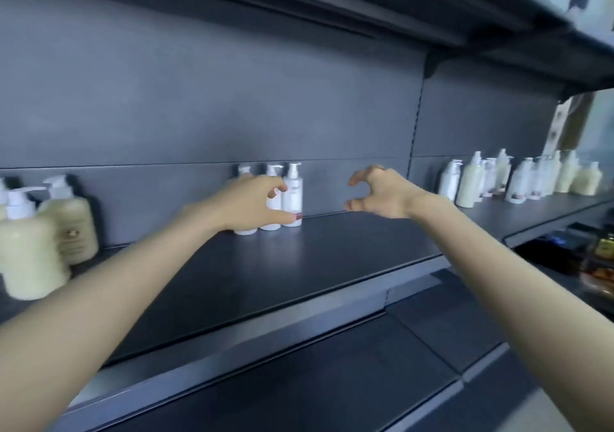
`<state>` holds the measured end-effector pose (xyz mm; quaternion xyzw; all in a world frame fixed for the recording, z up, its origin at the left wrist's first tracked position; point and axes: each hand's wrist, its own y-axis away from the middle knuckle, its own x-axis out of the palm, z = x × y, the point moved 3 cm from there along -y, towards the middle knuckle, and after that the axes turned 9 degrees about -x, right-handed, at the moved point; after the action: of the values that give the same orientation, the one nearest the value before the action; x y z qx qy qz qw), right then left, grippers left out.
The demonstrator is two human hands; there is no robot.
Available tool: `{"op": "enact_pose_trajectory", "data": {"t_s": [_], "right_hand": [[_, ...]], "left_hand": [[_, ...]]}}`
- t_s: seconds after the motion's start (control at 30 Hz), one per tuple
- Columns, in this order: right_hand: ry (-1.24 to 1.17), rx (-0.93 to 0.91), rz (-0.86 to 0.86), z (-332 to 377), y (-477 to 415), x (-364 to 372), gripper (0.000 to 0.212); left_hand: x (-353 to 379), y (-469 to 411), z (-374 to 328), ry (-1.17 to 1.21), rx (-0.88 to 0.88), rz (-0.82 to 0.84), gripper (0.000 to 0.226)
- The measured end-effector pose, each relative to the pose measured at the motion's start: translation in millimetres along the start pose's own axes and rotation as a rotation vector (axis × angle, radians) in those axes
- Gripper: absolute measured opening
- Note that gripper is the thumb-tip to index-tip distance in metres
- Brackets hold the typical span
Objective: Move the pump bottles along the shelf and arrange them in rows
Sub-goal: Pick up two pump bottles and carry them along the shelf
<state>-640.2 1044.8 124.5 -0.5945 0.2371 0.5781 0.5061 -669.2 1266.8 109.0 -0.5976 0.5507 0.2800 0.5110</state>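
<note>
Three slim white pump bottles (293, 195) stand in a row against the back wall of the dark shelf (299, 272). My left hand (252, 204) hovers just in front of them, fingers and thumb spread in a wide C shape and holding nothing; it hides parts of the two left bottles. My right hand (378, 192) hangs to the right of the row, apart from it, fingers also curved wide around nothing. Cream pump bottles (43, 235) stand at the shelf's left end. A group of white and cream pump bottles (518, 179) stands at the far right.
An upper shelf (432, 16) overhangs the working shelf. A lower shelf (332, 381) juts out beneath. Dark trays with small jars (603, 249) sit low at the right. Bare shelf surface stretches between the three-bottle row and the right group.
</note>
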Motion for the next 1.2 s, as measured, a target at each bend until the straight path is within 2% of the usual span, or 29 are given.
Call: {"op": "enact_pose_trajectory", "data": {"t_s": [0.13,0.33,0.5,0.63,0.77,1.03,1.2], "right_hand": [[0.035,0.113,-0.003,-79,41,-32,0.056],[0.047,0.226,-0.029,-186,79,-59,0.055],[0.069,0.298,-0.032,-270,89,-61,0.058],[0.106,0.322,-0.033,-340,78,-55,0.061],[0.097,0.355,-0.012,-405,53,-59,0.061],[0.074,0.329,-0.082,-521,-6,-72,0.062],[0.035,0.269,-0.098,-596,-49,-67,0.063]], "left_hand": [[33,-23,-87,-0.099,0.117,0.022,0.061],[78,-72,-192,-0.061,0.255,0.058,0.062],[133,-121,-255,-0.03,0.336,0.071,0.061],[187,-171,-288,-0.106,0.384,0.071,0.06],[224,-231,-321,-0.114,0.394,0.083,0.06],[263,-346,-387,-0.122,0.381,0.018,0.065],[295,-400,-411,-0.115,0.29,-0.06,0.063]]}}
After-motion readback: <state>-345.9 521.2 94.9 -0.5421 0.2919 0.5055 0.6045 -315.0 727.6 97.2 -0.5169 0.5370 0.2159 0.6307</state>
